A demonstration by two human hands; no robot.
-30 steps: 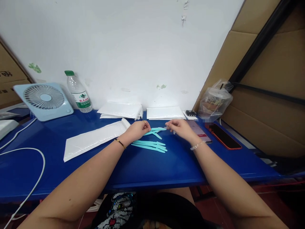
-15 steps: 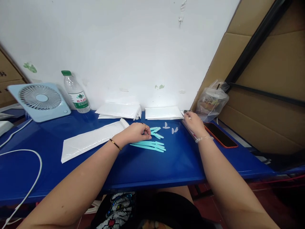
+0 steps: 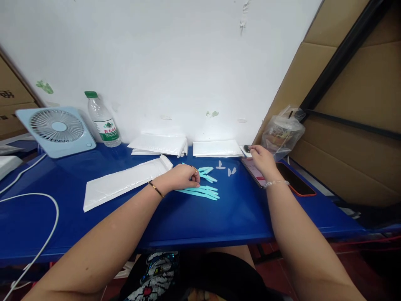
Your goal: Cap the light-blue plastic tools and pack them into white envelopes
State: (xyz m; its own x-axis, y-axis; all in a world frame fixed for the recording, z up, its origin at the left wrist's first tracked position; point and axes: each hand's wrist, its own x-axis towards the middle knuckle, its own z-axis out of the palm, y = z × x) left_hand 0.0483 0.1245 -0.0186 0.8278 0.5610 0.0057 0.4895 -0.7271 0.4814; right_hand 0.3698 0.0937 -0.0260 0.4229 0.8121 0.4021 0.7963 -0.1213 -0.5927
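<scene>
My left hand [image 3: 184, 176] is closed, fingers curled down over several light-blue eyebrow razors [image 3: 200, 192] on the blue table. What it pinches, if anything, is hidden. More razors [image 3: 206, 170] fan out past its fingertips. Small translucent caps [image 3: 231, 172] lie just beyond them. On the right, my right hand [image 3: 262, 159] pinches a small black object [image 3: 247, 148] at the back of the table. Beneath that hand lies a phone with a lit screen [image 3: 254, 170]. A long white padded envelope [image 3: 122, 182] rests to the left of my left hand.
Stacks of white padded envelopes [image 3: 159, 144] lie against the wall. At the left stand a blue fan [image 3: 58, 130], a water bottle [image 3: 103, 121] and a white cable [image 3: 56, 209]. To the right are a dark-screened phone [image 3: 296, 179] and a bagged cup [image 3: 282, 131].
My right hand has drawn back slightly, uncovering the black object and the lit phone screen. My left hand has curled lower over the razors. The whole view has shifted slightly.
</scene>
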